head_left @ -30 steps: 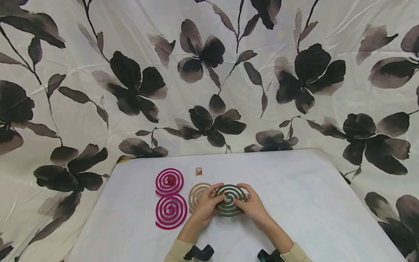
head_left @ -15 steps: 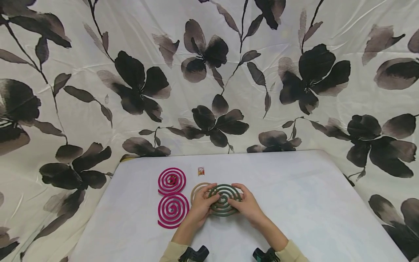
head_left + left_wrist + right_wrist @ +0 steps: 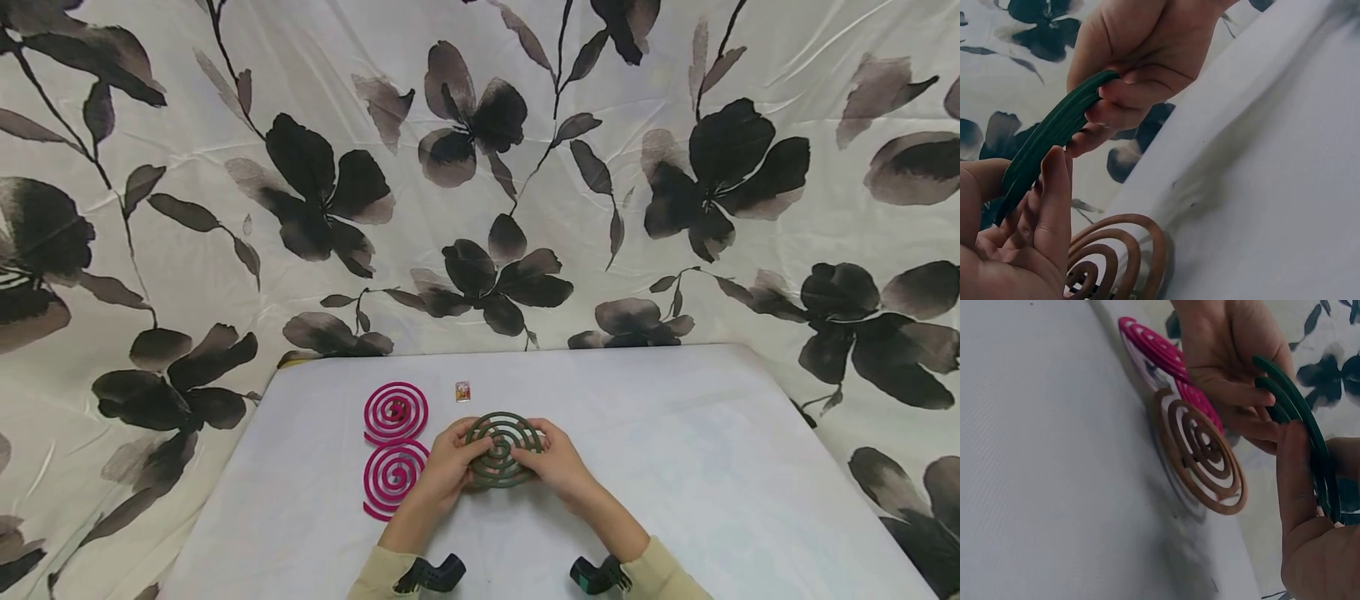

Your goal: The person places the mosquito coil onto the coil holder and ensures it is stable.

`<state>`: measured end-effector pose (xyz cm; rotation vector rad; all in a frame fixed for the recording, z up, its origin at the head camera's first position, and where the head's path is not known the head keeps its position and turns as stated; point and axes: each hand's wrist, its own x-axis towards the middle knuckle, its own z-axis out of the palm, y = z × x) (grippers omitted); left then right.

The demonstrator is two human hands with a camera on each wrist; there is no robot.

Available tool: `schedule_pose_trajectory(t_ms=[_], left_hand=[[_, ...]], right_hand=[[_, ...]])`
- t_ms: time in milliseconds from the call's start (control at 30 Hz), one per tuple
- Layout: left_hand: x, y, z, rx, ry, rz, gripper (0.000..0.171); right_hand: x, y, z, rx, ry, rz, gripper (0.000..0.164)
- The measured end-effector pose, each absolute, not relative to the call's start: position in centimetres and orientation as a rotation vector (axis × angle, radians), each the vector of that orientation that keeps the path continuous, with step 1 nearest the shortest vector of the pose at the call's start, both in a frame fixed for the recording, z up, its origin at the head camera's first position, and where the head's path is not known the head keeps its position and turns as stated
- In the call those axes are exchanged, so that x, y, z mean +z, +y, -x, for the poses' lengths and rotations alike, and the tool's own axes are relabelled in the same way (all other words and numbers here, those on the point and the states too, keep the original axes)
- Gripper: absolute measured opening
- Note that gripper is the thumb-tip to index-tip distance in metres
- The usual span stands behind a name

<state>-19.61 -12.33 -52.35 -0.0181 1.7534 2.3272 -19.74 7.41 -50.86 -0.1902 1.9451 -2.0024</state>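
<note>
Both hands hold a green mosquito coil (image 3: 500,451) above the table. My left hand (image 3: 442,467) pinches its left rim, thumb over the face and fingers behind. On the opposite rim my right hand (image 3: 566,468) grips the same way. Edge-on in the left wrist view, the green coil (image 3: 1054,134) looks slightly bowed, with its rings close together. A brown mosquito coil (image 3: 1202,447) is below the hands in the right wrist view, apparently raised over its shadow. The left hand and green coil hide nearly all of it in the head view.
Two pink mosquito coils, a far one (image 3: 396,412) and a near one (image 3: 386,482), line up at the left; the left forearm overlaps the near one. A small colourful packet (image 3: 462,392) lies behind the hands. Floral cloth (image 3: 480,167) hangs beyond the white table (image 3: 675,433).
Both hands have shifted left with the green coil, and slightly upward in the last half second. The brown coil has become covered in the head view. The head view has drifted slightly.
</note>
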Motion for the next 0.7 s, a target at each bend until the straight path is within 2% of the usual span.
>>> schedule_pose_trajectory(t_ms=[700], left_hand=[[-50.7, -14.2, 21.1, 2.286, 1.836, 0.101, 0.045]], right_hand=[[-49.0, 5.4, 22.0, -1.926, 1.981, 0.221, 0.042]])
